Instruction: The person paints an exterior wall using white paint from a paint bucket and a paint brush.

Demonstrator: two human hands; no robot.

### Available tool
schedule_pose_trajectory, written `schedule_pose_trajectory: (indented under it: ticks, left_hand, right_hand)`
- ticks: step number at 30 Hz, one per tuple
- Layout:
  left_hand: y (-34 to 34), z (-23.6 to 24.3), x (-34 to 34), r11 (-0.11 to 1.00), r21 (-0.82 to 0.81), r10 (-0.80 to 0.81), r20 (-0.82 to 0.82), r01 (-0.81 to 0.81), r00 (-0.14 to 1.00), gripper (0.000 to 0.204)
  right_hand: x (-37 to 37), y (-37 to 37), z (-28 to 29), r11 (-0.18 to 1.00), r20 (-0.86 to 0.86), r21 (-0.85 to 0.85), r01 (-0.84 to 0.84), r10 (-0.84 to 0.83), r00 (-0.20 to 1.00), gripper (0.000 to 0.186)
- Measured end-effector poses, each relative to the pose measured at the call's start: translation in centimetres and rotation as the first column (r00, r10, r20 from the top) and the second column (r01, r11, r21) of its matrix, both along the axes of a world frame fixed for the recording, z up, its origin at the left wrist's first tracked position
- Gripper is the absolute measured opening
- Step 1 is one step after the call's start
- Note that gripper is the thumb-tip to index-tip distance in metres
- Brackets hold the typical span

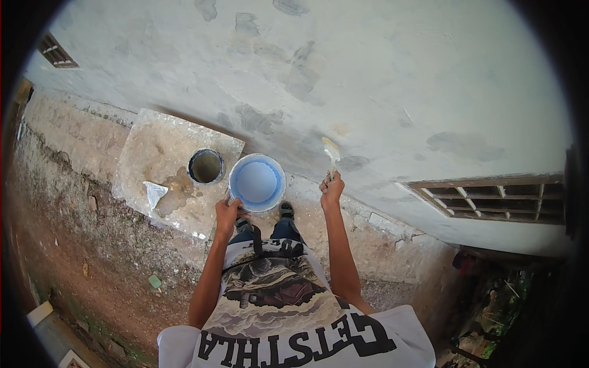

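My right hand is closed round the handle of a paintbrush. The brush points up and away from me, its pale yellowish bristles at the whitish wall; whether they touch it I cannot tell. With my left hand I grip the near left rim of a round bucket, fingers hooked over its edge. Inside the bucket is pale blue-white paint, with a brighter blue ring around the inner wall.
Left of the bucket, a dark round container and a crumpled white piece rest on a stained board or slab. A barred window opening is at the right. Rough ground lies to the left.
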State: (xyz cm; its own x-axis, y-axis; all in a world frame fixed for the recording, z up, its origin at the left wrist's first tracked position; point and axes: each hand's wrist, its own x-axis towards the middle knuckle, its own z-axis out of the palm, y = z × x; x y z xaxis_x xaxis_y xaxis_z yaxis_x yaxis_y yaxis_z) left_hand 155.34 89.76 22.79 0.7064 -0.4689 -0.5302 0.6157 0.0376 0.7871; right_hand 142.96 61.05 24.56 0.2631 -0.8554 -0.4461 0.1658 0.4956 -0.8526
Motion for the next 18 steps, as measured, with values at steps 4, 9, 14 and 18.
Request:
schedule_pose_trajectory:
  ticks: [4,9,14,18]
  left_hand:
    - [0.4,0.0,0.1,1.000,0.021,-0.019,0.005,0.018,1.000,0.035]
    - [1.6,-0.3,0.1,0.999,0.029,0.023,-0.012,-0.022,1.000,0.033]
    - [1.6,-0.7,-0.3,0.999,0.039,0.017,-0.014,-0.016,1.000,0.035]
    - [1.7,-0.6,-0.6,0.999,0.046,0.011,-0.011,-0.010,1.000,0.034]
  right_hand:
    - [1.9,-2.9,-2.8,1.000,-0.113,0.019,-0.023,0.025,0.993,0.030]
    - [1.3,-2.6,4.5,0.995,0.021,-0.098,-0.002,0.004,1.000,0.028]
    - [-1.4,0.8,6.6,0.994,0.054,-0.091,0.054,-0.049,0.997,0.027]
    - [-1.8,0.1,-0.2,0.999,-0.018,0.038,0.019,-0.018,1.000,0.029]
